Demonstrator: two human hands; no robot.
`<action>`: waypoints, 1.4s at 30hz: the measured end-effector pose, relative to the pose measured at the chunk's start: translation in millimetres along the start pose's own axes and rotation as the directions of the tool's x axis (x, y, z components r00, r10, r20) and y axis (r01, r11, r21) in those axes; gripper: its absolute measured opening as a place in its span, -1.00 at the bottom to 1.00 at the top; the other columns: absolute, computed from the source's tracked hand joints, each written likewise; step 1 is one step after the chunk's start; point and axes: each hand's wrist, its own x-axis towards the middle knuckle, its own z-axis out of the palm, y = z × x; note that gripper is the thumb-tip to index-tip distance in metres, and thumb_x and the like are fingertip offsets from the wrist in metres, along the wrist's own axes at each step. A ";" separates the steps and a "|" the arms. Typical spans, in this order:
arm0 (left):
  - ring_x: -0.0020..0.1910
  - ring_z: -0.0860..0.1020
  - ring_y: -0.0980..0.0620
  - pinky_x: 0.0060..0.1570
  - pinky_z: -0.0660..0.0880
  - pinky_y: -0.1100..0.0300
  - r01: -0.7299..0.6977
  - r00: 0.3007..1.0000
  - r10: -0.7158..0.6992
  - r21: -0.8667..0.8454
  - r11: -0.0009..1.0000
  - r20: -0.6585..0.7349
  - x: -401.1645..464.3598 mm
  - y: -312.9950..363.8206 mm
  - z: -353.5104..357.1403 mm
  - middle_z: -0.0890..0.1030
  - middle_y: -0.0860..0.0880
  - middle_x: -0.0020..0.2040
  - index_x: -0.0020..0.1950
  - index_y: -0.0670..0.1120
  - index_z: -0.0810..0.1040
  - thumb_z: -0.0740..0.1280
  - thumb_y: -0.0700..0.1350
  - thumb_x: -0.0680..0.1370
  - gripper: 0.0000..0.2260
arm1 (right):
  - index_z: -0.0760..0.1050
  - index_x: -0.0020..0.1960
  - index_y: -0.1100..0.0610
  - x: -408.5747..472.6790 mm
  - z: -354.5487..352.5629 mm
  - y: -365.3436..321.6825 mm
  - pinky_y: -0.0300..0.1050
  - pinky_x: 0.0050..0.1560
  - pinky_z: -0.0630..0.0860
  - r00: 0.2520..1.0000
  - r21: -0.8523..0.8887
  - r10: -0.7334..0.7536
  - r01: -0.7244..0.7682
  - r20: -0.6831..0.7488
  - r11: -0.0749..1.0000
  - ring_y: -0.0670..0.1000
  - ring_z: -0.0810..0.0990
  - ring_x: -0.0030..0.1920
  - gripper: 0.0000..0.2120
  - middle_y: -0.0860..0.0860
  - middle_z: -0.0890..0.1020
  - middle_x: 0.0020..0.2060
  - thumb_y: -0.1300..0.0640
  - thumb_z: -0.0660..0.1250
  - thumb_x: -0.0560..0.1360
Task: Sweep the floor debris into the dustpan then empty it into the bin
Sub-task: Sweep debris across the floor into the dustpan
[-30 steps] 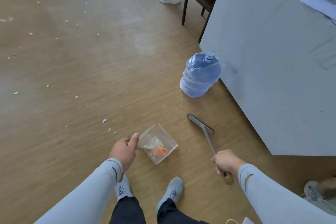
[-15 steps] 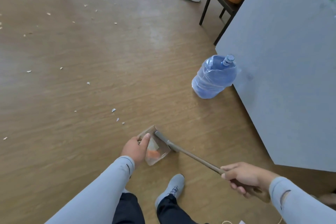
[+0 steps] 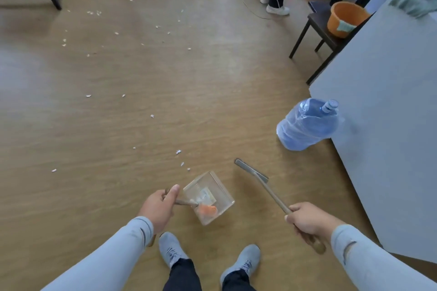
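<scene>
The left hand (image 3: pixel 158 208) grips the clear plastic box-shaped dustpan (image 3: pixel 209 197) by its handle, while the right hand (image 3: pixel 309 222) clasps the brown-handled, flat-headed broom (image 3: pixel 264 183) just beside it.

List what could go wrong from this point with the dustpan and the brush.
1. The clear dustpan already holds an orange scrap and paper; the left hand holds it only by its thin handle, so tilting could spill them.
2. The brush in the right hand is off to the dustpan's right, while the nearest white scraps lie beyond the pan; a hasty stroke may scatter them.
3. The blue water jug stands close to the brush head and could be knocked.
</scene>
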 end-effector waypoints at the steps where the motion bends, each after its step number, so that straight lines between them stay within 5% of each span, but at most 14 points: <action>1: -0.53 0.45 0.06 -0.42 0.42 0.16 0.012 1.000 -0.012 -0.012 1.000 -0.006 1.0 -6.1 -11.1 0.69 -0.10 -0.24 -0.03 -0.06 0.54 0.21 0.37 0.59 -0.51 | 0.48 0.16 0.28 6.8 10.7 -13.2 -0.11 -0.44 0.39 1.000 0.001 0.008 -0.008 -0.015 1.000 0.09 0.44 -0.52 -0.81 0.18 0.56 -0.43 0.26 0.22 0.58; 8: -0.54 0.43 0.06 -0.52 0.39 0.24 0.064 0.996 -0.066 -0.027 0.998 -0.064 25.6 -48.0 -76.1 0.68 -0.11 -0.18 0.22 -0.05 0.49 0.22 0.35 0.60 -0.51 | 0.54 0.07 0.30 34.8 90.9 -93.1 -0.12 -0.27 0.51 0.998 -0.172 0.057 -0.059 -0.017 0.983 0.13 0.54 -0.30 -0.81 0.16 0.58 -0.24 0.28 0.17 0.59; 13: -0.18 0.65 -0.24 -0.10 0.58 -0.06 0.041 0.996 -0.043 -0.023 0.999 -0.083 53.7 -63.7 -111.7 0.67 -0.13 -0.07 0.13 -0.16 0.55 0.21 0.34 0.62 -0.45 | 0.45 -0.18 0.18 33.3 109.4 -134.8 -0.14 -0.28 0.55 0.999 -0.124 0.046 -0.045 0.007 0.991 0.05 0.53 -0.36 -0.83 0.12 0.56 -0.29 0.30 0.25 0.58; 18: 0.06 0.66 -0.35 0.14 0.59 -0.18 0.071 0.992 -0.076 -0.051 0.996 -0.098 72.7 -70.5 -123.8 0.69 -0.23 0.09 0.17 -0.20 0.57 0.22 0.32 0.62 -0.43 | 0.55 -0.02 0.28 33.9 99.7 -156.7 -0.16 -0.48 0.40 0.999 -0.111 0.028 -0.032 -0.039 0.993 0.07 0.43 -0.53 -0.80 0.15 0.54 -0.47 0.32 0.15 0.53; 22: 0.20 0.61 -0.35 0.19 0.55 -0.16 0.097 0.986 -0.103 -0.054 0.994 -0.130 86.1 -71.2 -129.2 0.67 -0.25 0.17 0.25 -0.26 0.55 0.21 0.31 0.63 -0.38 | 0.53 0.06 0.22 53.5 97.0 -180.0 -0.07 -0.41 0.49 0.999 -0.196 -0.004 -0.003 -0.036 0.981 0.12 0.50 -0.49 -0.74 0.17 0.57 -0.46 0.29 0.10 0.51; 25: 0.18 0.62 -0.34 0.16 0.55 -0.13 0.105 0.980 -0.107 -0.022 0.994 -0.167 92.5 -73.8 -138.8 0.68 -0.24 0.14 0.26 -0.28 0.55 0.20 0.30 0.64 -0.37 | 0.53 -0.05 0.28 67.5 103.9 -196.3 -0.05 -0.31 0.54 1.000 -0.258 -0.003 -0.005 -0.029 0.966 0.13 0.51 -0.44 -0.81 0.16 0.58 -0.41 0.28 0.15 0.52; 29: -0.09 0.63 -0.25 0.06 0.57 -0.11 0.058 0.983 -0.061 -0.020 0.998 -0.172 92.0 -77.7 -134.1 0.67 -0.15 -0.15 -0.11 -0.14 0.55 0.21 0.29 0.63 -0.50 | 0.41 -0.24 0.17 61.9 128.3 -204.3 -0.14 -0.31 0.57 0.999 -0.344 0.005 0.013 0.052 0.939 0.03 0.52 -0.39 -0.81 0.09 0.52 -0.32 0.28 0.24 0.55; 31: -0.03 0.65 -0.26 0.05 0.55 -0.07 0.046 0.985 -0.047 -0.013 0.999 -0.165 91.3 -77.6 -129.6 0.67 -0.15 -0.15 -0.09 -0.16 0.55 0.21 0.28 0.64 -0.50 | 0.51 -0.10 0.22 47.0 135.1 -203.8 -0.11 -0.26 0.60 0.994 -0.401 0.017 0.029 0.110 0.916 0.05 0.52 -0.38 -0.91 0.09 0.54 -0.33 0.27 0.23 0.54; 35: 0.15 0.63 -0.29 0.18 0.51 -0.09 0.054 0.986 -0.056 -0.017 0.998 -0.160 91.6 -81.2 -129.2 0.69 -0.24 0.12 0.25 -0.27 0.57 0.18 0.31 0.64 -0.37 | 0.54 0.26 0.16 14.5 108.5 -199.3 -0.10 -0.36 0.51 0.965 -0.369 0.045 0.055 0.258 0.928 0.05 0.44 -0.51 -0.65 0.10 0.56 -0.45 0.21 0.19 0.51; 38: 0.16 0.62 -0.27 0.21 0.51 -0.09 0.060 0.986 -0.064 -0.027 0.998 -0.152 90.4 -86.2 -129.4 0.69 -0.23 0.15 0.32 -0.26 0.54 0.17 0.33 0.63 -0.33 | 0.44 0.31 0.07 -3.7 81.4 -195.6 -0.15 -0.47 0.39 0.956 -0.199 0.065 -0.007 0.287 0.980 0.03 0.39 -0.55 -0.65 0.12 0.52 -0.46 0.21 0.27 0.54; 42: 0.11 0.62 -0.22 0.16 0.51 -0.06 0.052 0.989 -0.054 -0.015 0.999 -0.140 91.2 -88.9 -128.2 0.69 -0.17 0.09 0.30 -0.21 0.56 0.15 0.34 0.63 -0.36 | 0.40 0.37 0.08 -13.7 87.2 -198.2 -0.18 -0.53 0.40 0.970 -0.207 0.000 0.052 0.245 0.977 0.02 0.38 -0.57 -0.59 0.11 0.51 -0.49 0.24 0.24 0.53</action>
